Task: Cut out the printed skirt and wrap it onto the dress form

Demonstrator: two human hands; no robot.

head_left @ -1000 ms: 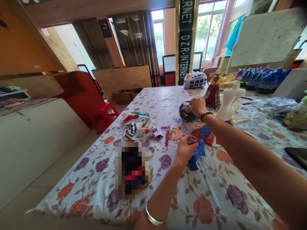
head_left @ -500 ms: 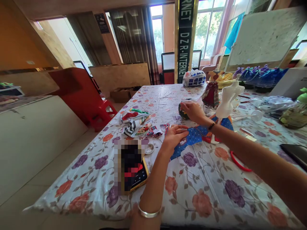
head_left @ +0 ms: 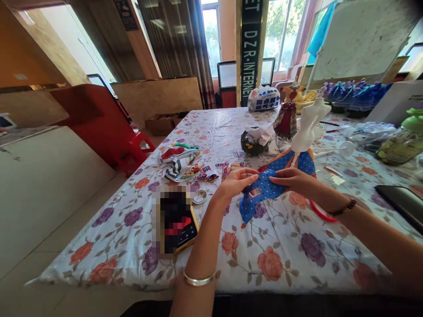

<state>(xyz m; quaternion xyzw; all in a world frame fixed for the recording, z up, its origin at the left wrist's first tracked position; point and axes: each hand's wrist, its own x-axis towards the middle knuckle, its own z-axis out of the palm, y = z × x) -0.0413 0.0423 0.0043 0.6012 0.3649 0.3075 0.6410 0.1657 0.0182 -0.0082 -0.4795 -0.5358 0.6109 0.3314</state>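
Between my two hands is a piece of blue dotted fabric (head_left: 264, 193), its lower left corner hanging down toward the flowered tablecloth. My left hand (head_left: 235, 184) pinches its left upper edge between thumb and fingers. On the other side, my right hand (head_left: 295, 180) pinches the right upper edge. Just behind the right hand stands a small white mannequin (head_left: 309, 125), with more blue and orange fabric (head_left: 306, 163) spread around its base. A dark green bowl (head_left: 253, 143) with crumpled white scraps sits beyond the hands.
A phone (head_left: 185, 235) and a small round lid (head_left: 199, 197) lie left of my left forearm. Patterned fabric scraps (head_left: 185, 165) are farther back. A red ring-shaped thing (head_left: 322, 213) is under my right wrist. A dark tablet-like object (head_left: 399, 204) lies at the right.
My right hand has come back from the bowl to the blue fabric and taken its right edge. The fabric is now lifted between both hands. The view has shifted slightly.
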